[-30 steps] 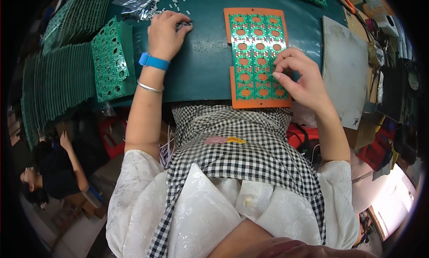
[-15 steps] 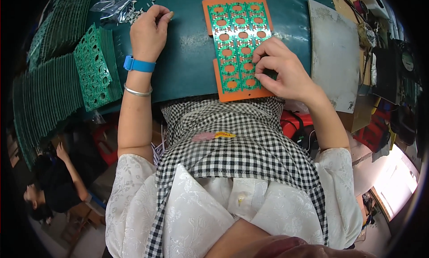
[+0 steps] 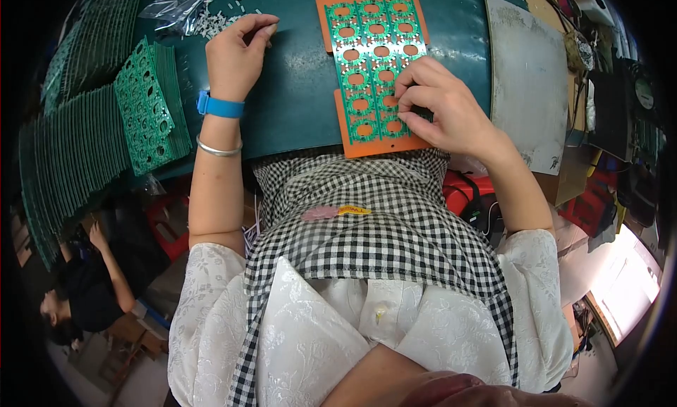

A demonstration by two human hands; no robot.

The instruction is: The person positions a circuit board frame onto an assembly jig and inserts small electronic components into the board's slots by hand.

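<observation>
A green circuit board panel [image 3: 381, 76] with rows of oval holes lies on an orange backing plate [image 3: 352, 148]. Over its lower right part is my right hand [image 3: 446, 105], fingers curled and thumb close to the index fingertip at the board; anything between them is too small to make out. My left hand [image 3: 238, 54] hovers left of the panel, thumb and fingers pinched together, and what they may hold is hidden. Close behind it lies a pile of small white parts [image 3: 209, 24], with a few scattered loose.
At the left stand stacks of green circuit boards [image 3: 144, 111] on edge. A clear plastic bag [image 3: 176, 14] lies by the white parts. To the right is a flat grey board [image 3: 527, 86] on the dark green table [image 3: 300, 118]. Another person [image 3: 92, 287] is at far lower left.
My left hand has turned slightly, its fingers reaching a little further right. My right hand stays at the same part of the panel, and the whole view has shifted slightly.
</observation>
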